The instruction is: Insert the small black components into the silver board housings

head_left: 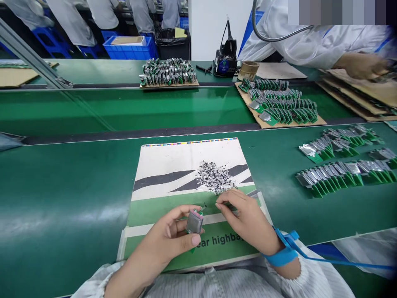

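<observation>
My left hand (173,231) holds a small silver pouch-type battery with a green circuit board (194,221) between fingers and thumb, above a printed paper sheet (189,165). On that sheet lies a heap of tiny black-and-silver components (215,177). My right hand (245,217) sits just below the heap, its fingertips gathered at the heap's lower edge. Whether those fingers pinch a tiny part is too small to tell. A blue anti-static wrist strap (283,256) circles my right wrist.
Rows of silver-and-green modules (344,176) lie on the green bench to the right. Beyond a green conveyor belt (124,111), more modules sit on cardboard (279,103) and a board (167,73). A co-worker's hand (361,66) works at stacked cardboard, top right.
</observation>
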The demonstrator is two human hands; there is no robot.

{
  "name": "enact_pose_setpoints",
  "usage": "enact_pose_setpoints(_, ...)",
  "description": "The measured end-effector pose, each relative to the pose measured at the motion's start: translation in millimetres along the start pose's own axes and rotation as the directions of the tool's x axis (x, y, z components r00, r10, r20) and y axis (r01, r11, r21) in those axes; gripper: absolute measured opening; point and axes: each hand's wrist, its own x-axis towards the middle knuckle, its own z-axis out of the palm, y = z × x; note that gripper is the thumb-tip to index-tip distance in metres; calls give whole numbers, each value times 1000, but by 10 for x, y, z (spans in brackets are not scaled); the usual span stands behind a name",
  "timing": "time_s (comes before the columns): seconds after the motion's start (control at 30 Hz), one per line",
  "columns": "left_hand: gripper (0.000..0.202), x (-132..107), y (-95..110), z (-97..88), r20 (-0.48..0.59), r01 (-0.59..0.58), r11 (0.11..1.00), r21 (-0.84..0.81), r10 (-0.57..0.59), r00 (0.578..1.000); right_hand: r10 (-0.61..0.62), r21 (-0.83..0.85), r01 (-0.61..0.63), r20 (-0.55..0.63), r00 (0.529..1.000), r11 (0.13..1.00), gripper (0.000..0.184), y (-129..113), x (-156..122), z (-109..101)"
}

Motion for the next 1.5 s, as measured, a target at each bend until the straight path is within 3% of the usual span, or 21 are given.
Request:
enact_pose_setpoints(0.17,32,12,55,143,9,-84,991,106,84,996,51,264,-20,-110,993,964,11,-182,-79,-154)
enact_pose_setpoints(0.3,24,0,105,259,65,-145,989,30,143,988,25,380,44,-174,984,924,15,-339,-113,-216)
enact_pose_setpoints(0.53,11,-50,141,348,77,-183,983,-3,183,980,-132,244,195,-252,959,950,23,-423,-103,-191)
enact_pose_setpoints(0.73,13,-66,143,342,76,-211,977,40,207,975,-173,172,233,-304,937,957,40,-463,-127,-202)
enact_pose_setpoints(1.13,14,-93,174,358,56,-160,986,38,158,986,-245,70,285,-346,906,956,34,-469,-147,-176)
enact_pose_setpoints(1.5,11,-74,151,349,67,-216,974,72,211,975,-270,60,308,-346,899,949,37,-452,-145,-173)
